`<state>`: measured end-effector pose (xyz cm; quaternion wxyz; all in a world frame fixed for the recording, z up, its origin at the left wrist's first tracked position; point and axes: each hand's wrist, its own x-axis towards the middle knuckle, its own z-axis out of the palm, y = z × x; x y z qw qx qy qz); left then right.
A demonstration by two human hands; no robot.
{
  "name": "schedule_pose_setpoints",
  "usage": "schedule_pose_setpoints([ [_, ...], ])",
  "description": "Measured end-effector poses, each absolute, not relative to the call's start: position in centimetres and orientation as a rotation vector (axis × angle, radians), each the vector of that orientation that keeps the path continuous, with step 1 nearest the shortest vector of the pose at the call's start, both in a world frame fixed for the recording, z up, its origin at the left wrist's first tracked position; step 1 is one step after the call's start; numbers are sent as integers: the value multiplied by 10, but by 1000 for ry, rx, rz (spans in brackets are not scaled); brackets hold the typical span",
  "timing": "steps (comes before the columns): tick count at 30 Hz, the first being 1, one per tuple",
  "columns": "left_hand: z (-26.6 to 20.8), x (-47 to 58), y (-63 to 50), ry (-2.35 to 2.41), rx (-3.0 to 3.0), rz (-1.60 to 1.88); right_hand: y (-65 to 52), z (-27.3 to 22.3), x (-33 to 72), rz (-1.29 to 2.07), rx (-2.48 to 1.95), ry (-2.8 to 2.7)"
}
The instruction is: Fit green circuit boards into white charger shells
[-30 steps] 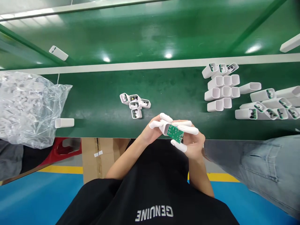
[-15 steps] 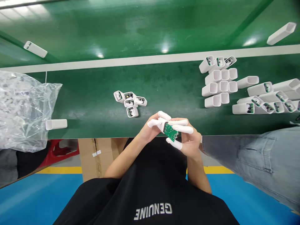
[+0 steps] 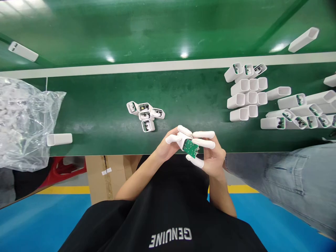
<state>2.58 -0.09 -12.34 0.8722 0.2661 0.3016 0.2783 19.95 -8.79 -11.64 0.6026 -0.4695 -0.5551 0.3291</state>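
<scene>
White finger cots cover fingers on both hands. My left hand [image 3: 170,143] is closed around a white plastic housing [image 3: 181,140], held just above the table's near edge. A green circuit board [image 3: 191,148] sticks out of the housing's open end, its soldered side facing up. My right hand [image 3: 210,152] pinches the board, with the thumb below and two fingers above it. How deep the board sits inside the housing is hidden. Beyond my hands, a small cluster of white housings [image 3: 148,126] with boards inside stands on the green table [image 3: 105,105].
Several open white housings [image 3: 239,100] stand at the right, beside more with boards [image 3: 273,122]. A clear plastic bag [image 3: 28,122] of white parts lies left, near a single housing [image 3: 60,139]. Someone in jeans [image 3: 286,171] is close on the right. A cardboard box [image 3: 105,178] sits below.
The board has tilted slightly and looks a little deeper in the housing. My right fingers have shifted on it. Housings on the far strip have moved left, and another appears at the right edge.
</scene>
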Motion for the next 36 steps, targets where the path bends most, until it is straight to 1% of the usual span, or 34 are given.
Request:
schedule_pose_setpoints([
  [12, -112, 31, -2, 696, 581, 582, -88, -114, 207, 685, -1268, -1403],
  [20, -116, 27, -3, 585, 519, 567, -96, -119, 201, 246, -1379, -1521],
  [25, -121, 25, -8, 587, 525, 630, -92, -123, 197, 113, -1405, -1581],
  [29, -125, 26, -10, 601, 572, 666, -88, -123, 197, 88, -1430, -1570],
  [36, -128, 29, -14, 587, 680, 742, -91, -121, 200, 151, -1368, -1531],
])
